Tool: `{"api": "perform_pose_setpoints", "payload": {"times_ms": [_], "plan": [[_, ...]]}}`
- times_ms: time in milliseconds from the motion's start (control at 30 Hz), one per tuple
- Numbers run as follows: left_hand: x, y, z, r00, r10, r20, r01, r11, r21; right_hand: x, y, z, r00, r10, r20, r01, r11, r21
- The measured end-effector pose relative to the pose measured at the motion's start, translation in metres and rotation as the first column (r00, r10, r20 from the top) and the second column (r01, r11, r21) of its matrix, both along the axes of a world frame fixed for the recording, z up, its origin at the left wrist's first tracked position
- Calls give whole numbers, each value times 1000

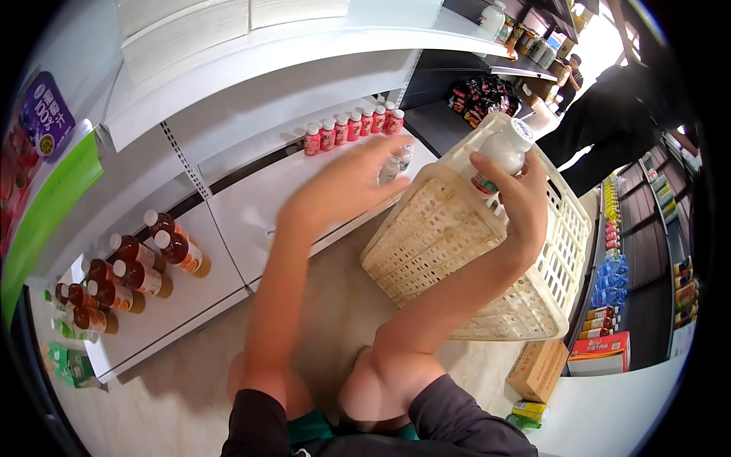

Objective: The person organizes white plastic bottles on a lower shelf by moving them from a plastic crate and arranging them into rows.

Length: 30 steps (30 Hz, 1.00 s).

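My right hand (521,190) is wrapped round a white plastic bottle (504,148) with a white cap, held over the pale plastic crate (434,221). My left hand (354,179), slightly blurred, reaches to the lower shelf (263,202). Its thumb and fingers are apart, beside two small clear bottles (390,170) with white caps. Whether the fingers touch these bottles I cannot tell. Just behind stands a row of small pink bottles (343,129) with white caps.
Several brown drink bottles (141,278) stand on the shelf's left part. White boxes (186,42) lie on the upper shelf (304,61). A person in dark clothes (609,114) stands beyond the crate. At right are a cardboard box (537,369), a red box (601,352) and stocked shelves.
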State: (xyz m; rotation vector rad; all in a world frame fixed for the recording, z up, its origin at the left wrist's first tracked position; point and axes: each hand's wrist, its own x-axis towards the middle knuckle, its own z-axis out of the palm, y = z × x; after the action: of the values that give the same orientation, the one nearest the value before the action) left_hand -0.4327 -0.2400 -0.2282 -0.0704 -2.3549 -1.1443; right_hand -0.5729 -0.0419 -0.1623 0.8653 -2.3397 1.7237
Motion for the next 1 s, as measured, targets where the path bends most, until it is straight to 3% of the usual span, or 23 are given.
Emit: {"api": "perform_pose_setpoints", "payload": {"times_ms": [100,167,200,333,400,467,500,533,600,633,667,700,733,800,867,933,1000], "plan": [[11,-52,-15,998,53,30,-56,991,120,5,1,7,999,-49,-5,50,993,103],[22,-89,-39,912,282,299,-314,948,62,10,1,9,993,-74,-96,82,993,85],[27,-111,-53,924,265,275,-277,961,7,13,3,12,988,-77,-132,86,994,61],[51,-122,-39,908,364,208,-393,911,125,25,-1,16,983,-37,-181,39,999,7],[44,-137,-58,886,452,101,-464,864,195,28,-2,16,978,-38,-207,35,999,-21],[26,-151,-88,904,428,-14,-403,861,311,31,-1,17,970,-65,-235,45,995,-86],[21,-150,-94,904,413,112,-425,841,335,36,3,20,964,-88,-250,54,989,-140],[18,-158,-114,901,419,109,-430,836,340,41,7,22,956,-121,-267,66,976,-207],[17,-166,-168,838,428,337,-475,877,68,56,15,36,935,-204,-290,97,934,-345],[19,-169,-197,835,415,361,-470,879,78,63,18,44,927,-244,-286,107,901,-420],[26,-173,-224,726,397,562,-418,903,-97,67,18,50,921,-263,-289,103,877,-470],[34,-173,-240,571,401,716,-319,912,-257,69,16,49,900,-242,-362,-13,816,-578],[40,-174,-251,568,403,717,-323,911,-256,74,9,49,902,-237,-361,-17,817,-577],[57,-168,-258,472,354,808,-248,932,-264,93,-13,50,696,-281,-661,90,947,-308],[70,-163,-247,459,331,824,-272,936,-225,91,-23,50,563,-255,-786,186,966,-180],[73,-165,-253,452,296,842,-285,942,-178,74,-27,48,889,58,-455,-177,958,-224],[73,-162,-267,515,248,820,-236,961,-143,63,-44,44,922,360,-143,-387,868,-312]]}}
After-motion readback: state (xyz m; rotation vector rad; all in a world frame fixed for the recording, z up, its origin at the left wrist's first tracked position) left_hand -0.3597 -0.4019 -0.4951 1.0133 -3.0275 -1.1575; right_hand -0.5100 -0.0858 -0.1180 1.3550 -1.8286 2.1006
